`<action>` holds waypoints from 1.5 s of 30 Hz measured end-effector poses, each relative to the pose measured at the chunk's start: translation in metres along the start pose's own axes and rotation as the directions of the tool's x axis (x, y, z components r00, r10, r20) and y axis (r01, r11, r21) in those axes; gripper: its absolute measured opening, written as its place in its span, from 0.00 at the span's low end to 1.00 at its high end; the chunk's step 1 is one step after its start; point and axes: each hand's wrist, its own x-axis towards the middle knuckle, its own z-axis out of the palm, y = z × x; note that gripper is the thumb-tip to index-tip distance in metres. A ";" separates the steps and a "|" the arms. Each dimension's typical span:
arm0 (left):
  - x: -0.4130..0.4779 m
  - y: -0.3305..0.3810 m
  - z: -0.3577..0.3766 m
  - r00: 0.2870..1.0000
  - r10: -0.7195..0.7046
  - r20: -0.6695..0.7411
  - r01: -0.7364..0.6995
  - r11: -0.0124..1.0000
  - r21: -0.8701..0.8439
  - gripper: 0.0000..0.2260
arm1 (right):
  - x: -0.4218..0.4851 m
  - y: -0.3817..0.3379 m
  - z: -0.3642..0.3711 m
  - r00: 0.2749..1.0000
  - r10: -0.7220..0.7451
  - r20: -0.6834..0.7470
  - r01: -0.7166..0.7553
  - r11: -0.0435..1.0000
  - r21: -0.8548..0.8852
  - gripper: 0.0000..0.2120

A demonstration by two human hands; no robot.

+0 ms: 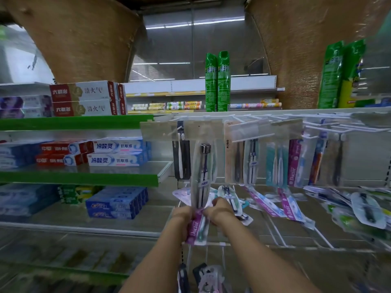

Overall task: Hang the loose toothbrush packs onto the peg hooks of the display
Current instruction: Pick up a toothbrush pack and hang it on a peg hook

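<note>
We hold two packs at once, so the risk is that one slips or snags as we lift. Our left hand [183,214] and right hand [220,210] are closed together on a grey-blue toothbrush pack [202,176], upright below the peg hooks [179,128], and a purple Doctor pack [197,227] beneath. More loose packs [266,203] lie on the wire shelf [277,233].

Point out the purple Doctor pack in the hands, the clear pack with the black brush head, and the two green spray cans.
Purple Doctor pack [195,228]: head view, on its printed purple card.
Clear pack [203,166]: head view, on its blister front.
Green spray cans [217,81]: head view, between the two bodies.
</note>
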 end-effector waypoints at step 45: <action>-0.075 -0.022 0.228 0.809 0.470 0.353 -0.512 0.858 0.032 0.18 | -0.039 0.102 -0.182 0.771 0.084 -0.631 0.210 0.902 0.377 0.10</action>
